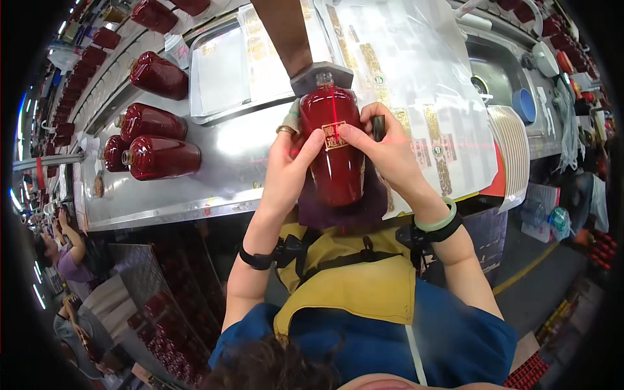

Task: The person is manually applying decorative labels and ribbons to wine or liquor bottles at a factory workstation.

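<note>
A dark red glass bottle (335,175) lies in front of me on a dark cloth (311,211), its clear neck pointing away toward a dark angular block (305,79). On its upper side sits a small square label (335,138) in gold and dark tones, crossed by red light lines. My left hand (290,146) closes round the bottle's left side, thumb at the label's edge; a pale cover wraps one fingertip. From the right, my right hand (387,144) presses its thumb on the label. Its fingers are curled, and a small dark piece (378,128) shows between them.
Several red bottles (166,157) lie at the left of the metal table (227,166). A brown upright bar (283,32) rises beyond the block. Label sheets (422,84) cover the right side, near stacked white trays (508,156) and a sink (491,65). People work at far left.
</note>
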The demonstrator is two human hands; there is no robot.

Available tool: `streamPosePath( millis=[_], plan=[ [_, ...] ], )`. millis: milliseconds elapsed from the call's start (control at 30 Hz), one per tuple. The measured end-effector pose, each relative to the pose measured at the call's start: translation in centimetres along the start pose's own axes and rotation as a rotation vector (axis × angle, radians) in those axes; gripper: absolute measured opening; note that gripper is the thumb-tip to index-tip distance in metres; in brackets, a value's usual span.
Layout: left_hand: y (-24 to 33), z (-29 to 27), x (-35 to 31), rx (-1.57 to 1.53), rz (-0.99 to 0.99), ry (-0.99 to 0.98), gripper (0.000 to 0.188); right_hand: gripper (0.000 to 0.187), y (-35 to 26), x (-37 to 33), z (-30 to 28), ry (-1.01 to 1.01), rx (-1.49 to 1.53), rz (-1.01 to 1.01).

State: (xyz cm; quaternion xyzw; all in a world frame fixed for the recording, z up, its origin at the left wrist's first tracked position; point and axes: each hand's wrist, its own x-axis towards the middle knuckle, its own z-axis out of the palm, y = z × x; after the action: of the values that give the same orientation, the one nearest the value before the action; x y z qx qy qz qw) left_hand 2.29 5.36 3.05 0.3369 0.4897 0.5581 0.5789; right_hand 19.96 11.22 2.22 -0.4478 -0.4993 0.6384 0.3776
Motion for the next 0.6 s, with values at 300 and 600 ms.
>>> streamPosePath(
  millis=[300,600],
  plan=[
    [-0.2,0.2,-0.1,0.087,0.041,0.0,0.054,0.034,-0.2,-0.2,0.1,0.026,-0.012,-0.036],
    [-0.3,0.3,-0.1,-0.012,0.036,0.021,0.058,0.037,-0.7,-0.3,0.4,0.036,-0.012,0.007]
  ],
)
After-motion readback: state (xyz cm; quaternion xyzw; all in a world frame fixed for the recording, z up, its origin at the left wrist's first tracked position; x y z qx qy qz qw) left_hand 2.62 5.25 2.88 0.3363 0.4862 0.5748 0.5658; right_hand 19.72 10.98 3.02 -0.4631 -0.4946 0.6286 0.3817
